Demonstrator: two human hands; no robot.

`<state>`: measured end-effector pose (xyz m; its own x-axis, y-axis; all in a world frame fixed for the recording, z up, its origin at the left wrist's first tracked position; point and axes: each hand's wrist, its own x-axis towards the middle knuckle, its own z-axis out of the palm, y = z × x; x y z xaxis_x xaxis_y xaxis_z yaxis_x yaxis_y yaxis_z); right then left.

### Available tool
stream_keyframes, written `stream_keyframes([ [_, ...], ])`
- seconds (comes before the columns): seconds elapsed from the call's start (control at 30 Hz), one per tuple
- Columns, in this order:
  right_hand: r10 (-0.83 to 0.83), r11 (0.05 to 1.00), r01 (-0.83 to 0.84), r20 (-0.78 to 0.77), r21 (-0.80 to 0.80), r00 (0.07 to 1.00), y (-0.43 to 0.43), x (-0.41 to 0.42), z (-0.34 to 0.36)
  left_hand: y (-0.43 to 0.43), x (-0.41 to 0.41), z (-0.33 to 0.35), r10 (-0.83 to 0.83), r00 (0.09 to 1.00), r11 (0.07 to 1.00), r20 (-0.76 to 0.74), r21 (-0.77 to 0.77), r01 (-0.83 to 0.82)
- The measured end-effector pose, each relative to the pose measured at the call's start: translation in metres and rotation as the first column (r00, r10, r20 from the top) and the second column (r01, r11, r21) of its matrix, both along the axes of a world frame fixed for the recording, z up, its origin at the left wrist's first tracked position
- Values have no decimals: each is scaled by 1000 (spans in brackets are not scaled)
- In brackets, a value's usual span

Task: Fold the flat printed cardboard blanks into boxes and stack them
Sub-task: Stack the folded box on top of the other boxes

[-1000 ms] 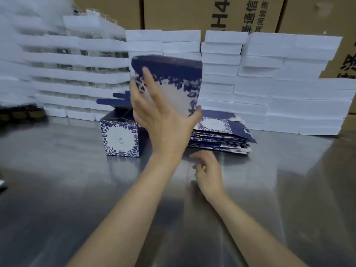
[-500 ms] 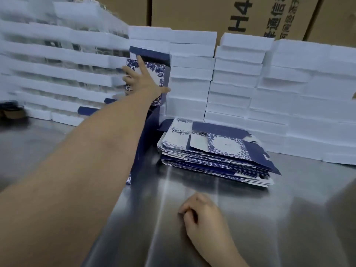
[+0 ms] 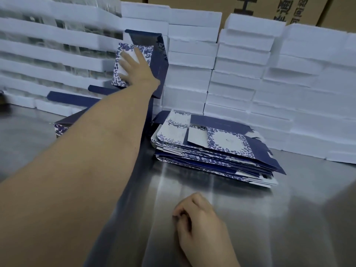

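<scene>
The left hand (image 3: 137, 71) is stretched far forward, its fingers (image 3: 125, 62) straight and spread, lying flat against the white, blue-leafed front panel of a folded box (image 3: 159, 54). It presses rather than clasps; the thumb lies toward the box's navy side, though whether it hooks round that corner is hard to tell. The box stands upright and raised off the steel table (image 3: 269, 218), with its navy top flap standing up above the fingertips. Under the left forearm a second box (image 3: 61, 128) of the same print shows only a corner, and the arm hides whether the upper box rests on it. The right hand (image 3: 200, 222) rests close to the person on the table, knuckles up, fingers loosely curled under, with nothing in it. Beyond the right hand and just to the right of the left forearm lies the stack of flat blanks (image 3: 215, 149), uneven at its edges, navy and floral panels uppermost. Past both hands, white foam trays (image 3: 240, 74) are piled in a wall, with brown cartons (image 3: 317, 10) behind them.
</scene>
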<state>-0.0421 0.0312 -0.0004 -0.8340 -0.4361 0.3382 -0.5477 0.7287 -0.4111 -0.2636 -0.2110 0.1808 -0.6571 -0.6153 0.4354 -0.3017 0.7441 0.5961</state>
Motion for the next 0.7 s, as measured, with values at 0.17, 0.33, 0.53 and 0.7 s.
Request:
stream_keyframes([
  [0.17, -2, 1000, 2, -1, -11, 1000, -1, 0, 0, -14, 3, 7, 12, 998, 949, 69, 313, -33],
  [0.33, -11, 1000, 11, -7, -16, 1000, -2, 1, -1, -37, 14, 15, -188, 973, 890, 138, 443, 109],
  [0.53, -15, 999, 14, -22, -28, 1000, -3, 1, -2, -32, 23, 24, 73, 977, 866, -201, 498, 38],
  [0.7, -21, 1000, 21, -22, -11, 1000, -3, 0, -1, -22, 15, 14, 184, 972, 903, -143, 416, -109],
])
